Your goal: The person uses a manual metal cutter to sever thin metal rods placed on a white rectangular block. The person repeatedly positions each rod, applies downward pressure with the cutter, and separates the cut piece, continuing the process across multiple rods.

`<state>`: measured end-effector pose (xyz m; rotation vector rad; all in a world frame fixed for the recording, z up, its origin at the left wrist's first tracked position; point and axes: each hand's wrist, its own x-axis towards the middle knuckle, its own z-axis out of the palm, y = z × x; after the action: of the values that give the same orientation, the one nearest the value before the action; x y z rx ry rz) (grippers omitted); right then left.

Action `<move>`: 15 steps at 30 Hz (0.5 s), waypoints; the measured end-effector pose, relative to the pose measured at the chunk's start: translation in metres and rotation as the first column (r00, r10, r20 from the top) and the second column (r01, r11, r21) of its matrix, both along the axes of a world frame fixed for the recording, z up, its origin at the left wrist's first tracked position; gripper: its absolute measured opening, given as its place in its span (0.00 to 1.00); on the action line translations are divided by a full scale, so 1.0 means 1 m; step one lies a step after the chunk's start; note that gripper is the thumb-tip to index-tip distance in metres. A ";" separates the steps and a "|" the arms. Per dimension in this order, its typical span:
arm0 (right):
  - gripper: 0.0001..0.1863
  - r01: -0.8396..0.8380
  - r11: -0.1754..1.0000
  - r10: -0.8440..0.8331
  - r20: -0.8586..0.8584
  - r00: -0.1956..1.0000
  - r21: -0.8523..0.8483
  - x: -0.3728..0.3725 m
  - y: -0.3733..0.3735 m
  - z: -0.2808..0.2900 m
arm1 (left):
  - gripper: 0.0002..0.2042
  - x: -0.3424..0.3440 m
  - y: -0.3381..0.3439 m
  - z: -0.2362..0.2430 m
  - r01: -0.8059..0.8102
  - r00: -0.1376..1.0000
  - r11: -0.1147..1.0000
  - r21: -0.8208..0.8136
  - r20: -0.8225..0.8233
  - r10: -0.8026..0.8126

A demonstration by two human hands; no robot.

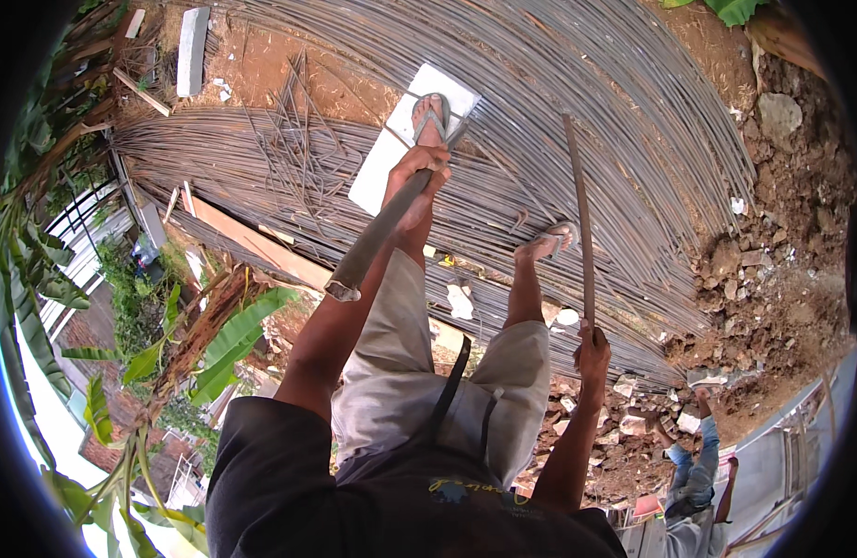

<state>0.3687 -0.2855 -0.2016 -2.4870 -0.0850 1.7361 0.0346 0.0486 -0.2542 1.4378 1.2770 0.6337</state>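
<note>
My left hand (pixel 417 179) is wrapped round a thick dark pole (pixel 377 237), whose pale, ragged end tilts up toward me. The pole's far end runs down past my left foot, where its tip is hard to make out. At the right, my right hand (pixel 592 353) grips a long thin brown bar (pixel 580 214) that stretches away over the steel rods. Beneath my left sandal lies a white slab (pixel 377 172) with a dark strip across it. My right sandal (pixel 561 234) rests on the bundle of long steel rods (pixel 624 121).
Short loose rods (pixel 303 121) lie tangled at the left, near a wooden plank (pixel 252 242). Broken stones and soil (pixel 763 270) border the rods on the right. Another person (pixel 694 474) is at the lower right. Banana leaves (pixel 228 358) hang at the left.
</note>
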 end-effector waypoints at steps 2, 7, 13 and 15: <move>0.25 -0.099 0.995 0.098 0.038 0.994 0.010 0.012 -0.034 -0.002 | 0.07 0.018 -0.009 -0.006 -0.034 0.999 0.999 -0.009 -0.016 0.034; 0.30 -0.310 0.951 0.303 0.187 0.934 0.005 0.035 -0.082 -0.005 | 0.08 0.090 -0.048 -0.014 0.062 0.987 0.984 0.167 -0.160 -0.035; 0.30 -0.383 0.923 0.376 0.147 0.915 0.021 0.069 -0.110 -0.008 | 0.08 0.153 -0.104 -0.051 -0.269 0.959 0.959 -0.088 0.062 0.275; 0.29 -0.340 0.940 0.336 0.100 0.936 0.022 0.073 -0.106 -0.006 | 0.07 0.162 -0.104 -0.050 -0.370 0.909 0.914 -0.169 0.139 0.394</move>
<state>0.4417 -0.3914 -0.2076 -2.6489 -0.5824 1.7046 0.1968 -0.0558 -0.3047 0.9997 1.4490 0.8911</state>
